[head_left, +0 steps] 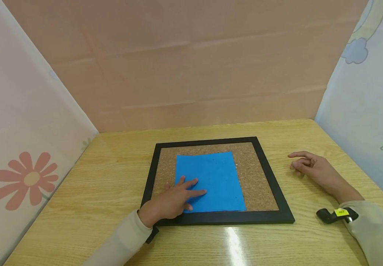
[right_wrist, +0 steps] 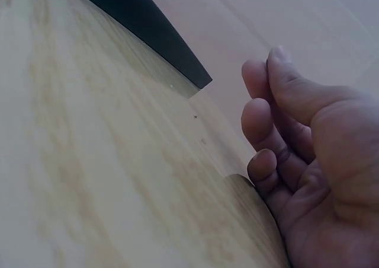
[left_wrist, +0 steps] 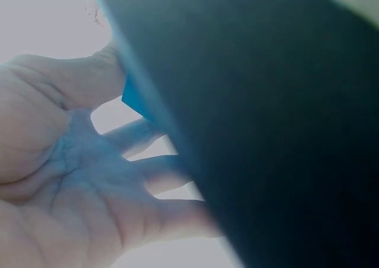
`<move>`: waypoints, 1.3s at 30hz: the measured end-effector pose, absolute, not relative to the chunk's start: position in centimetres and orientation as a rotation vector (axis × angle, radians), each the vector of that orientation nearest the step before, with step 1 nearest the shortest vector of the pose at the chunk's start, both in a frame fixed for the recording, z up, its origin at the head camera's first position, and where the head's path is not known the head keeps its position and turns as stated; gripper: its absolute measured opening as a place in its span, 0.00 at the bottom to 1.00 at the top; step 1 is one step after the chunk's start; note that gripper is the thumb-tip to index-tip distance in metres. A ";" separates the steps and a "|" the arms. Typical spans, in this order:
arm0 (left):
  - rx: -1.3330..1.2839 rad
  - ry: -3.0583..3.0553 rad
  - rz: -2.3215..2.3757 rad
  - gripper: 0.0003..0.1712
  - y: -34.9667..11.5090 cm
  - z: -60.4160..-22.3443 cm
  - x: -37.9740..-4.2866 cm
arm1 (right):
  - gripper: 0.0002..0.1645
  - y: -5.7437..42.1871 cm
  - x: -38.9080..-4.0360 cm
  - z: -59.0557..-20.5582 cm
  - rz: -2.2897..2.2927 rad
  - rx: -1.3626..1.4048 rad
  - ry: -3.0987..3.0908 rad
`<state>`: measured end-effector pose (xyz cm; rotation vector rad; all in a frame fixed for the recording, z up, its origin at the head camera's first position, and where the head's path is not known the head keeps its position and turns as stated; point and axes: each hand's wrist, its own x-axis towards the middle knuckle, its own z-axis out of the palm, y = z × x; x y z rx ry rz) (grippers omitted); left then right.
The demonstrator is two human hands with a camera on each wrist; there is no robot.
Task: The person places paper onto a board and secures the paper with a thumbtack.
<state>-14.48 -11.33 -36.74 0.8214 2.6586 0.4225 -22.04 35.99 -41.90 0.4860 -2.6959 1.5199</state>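
Observation:
A blue sheet (head_left: 211,173) lies on a black-framed cork board (head_left: 258,184), left of the board's middle. My left hand (head_left: 173,199) reaches over the lower left part of the frame, its spread fingers resting on the sheet's lower left area. In the left wrist view the dark frame hides the fingertips of the left hand (left_wrist: 89,173), and a small blue corner of the sheet (left_wrist: 135,99) shows by the thumb. Right of the board, my right hand (head_left: 318,171) hovers near the tabletop with loosely curled fingers. Nothing shows between the fingers of that right hand (right_wrist: 308,155).
The board lies on a light wood table (head_left: 105,177). A pinkish-brown backdrop (head_left: 191,74) stands behind, with a flower-printed panel (head_left: 28,111) on the left and a star-printed panel (head_left: 368,99) on the right. Black straps circle both wrists.

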 end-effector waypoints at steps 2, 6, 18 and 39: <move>0.825 2.658 0.421 0.32 -11.4 -36.7 -14.5 | 0.19 36.0 -22.0 -41.9 1.503 0.473 -2.702; 0.836 2.665 0.401 0.32 -11.5 -36.7 -14.5 | 0.20 35.7 -21.9 -41.8 1.449 0.393 -2.730; 0.823 2.661 0.400 0.32 -11.9 -36.8 -14.2 | 0.17 27.3 -21.9 -35.5 1.392 0.585 -2.893; 0.822 2.653 0.353 0.32 -11.6 -36.8 -14.6 | 0.16 12.8 -27.4 -37.3 1.114 0.476 -3.284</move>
